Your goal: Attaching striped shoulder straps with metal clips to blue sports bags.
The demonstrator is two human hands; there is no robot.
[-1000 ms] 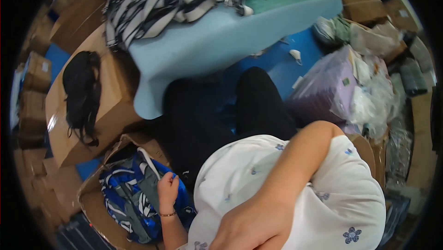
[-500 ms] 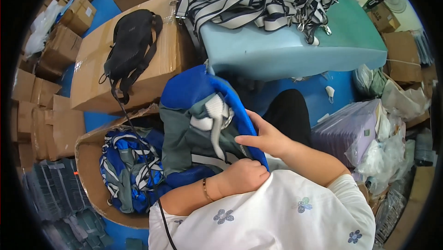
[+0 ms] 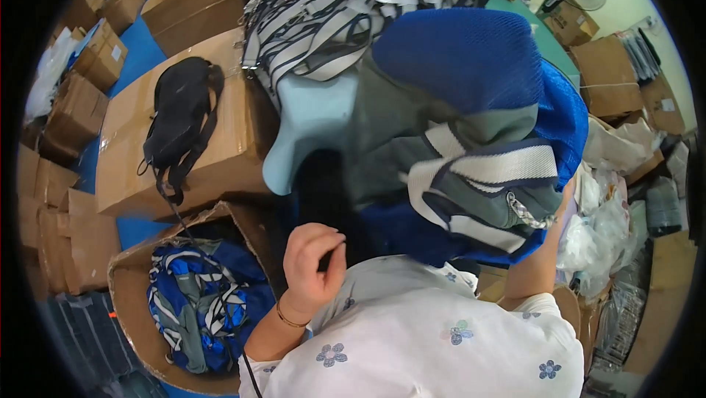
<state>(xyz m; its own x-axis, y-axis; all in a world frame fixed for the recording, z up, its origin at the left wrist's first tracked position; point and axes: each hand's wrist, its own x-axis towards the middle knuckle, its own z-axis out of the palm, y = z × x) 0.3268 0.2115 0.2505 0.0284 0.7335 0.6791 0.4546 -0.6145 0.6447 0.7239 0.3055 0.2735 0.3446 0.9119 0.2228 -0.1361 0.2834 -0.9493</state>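
One blue and grey backpack (image 3: pixel 471 141) is lifted up high, close to the camera, above the light blue counter (image 3: pixel 309 126). The right hand (image 3: pixel 565 196) is mostly hidden behind it, so I cannot tell how its grip sits. The left hand (image 3: pixel 312 266) is loosely curled, holding nothing. Many more blue bags (image 3: pixel 198 302) wait in the open cardboard box (image 3: pixel 129 295) at the lower left, so most work looks left. A black backpack (image 3: pixel 180 115) lies on a closed box (image 3: pixel 228 133).
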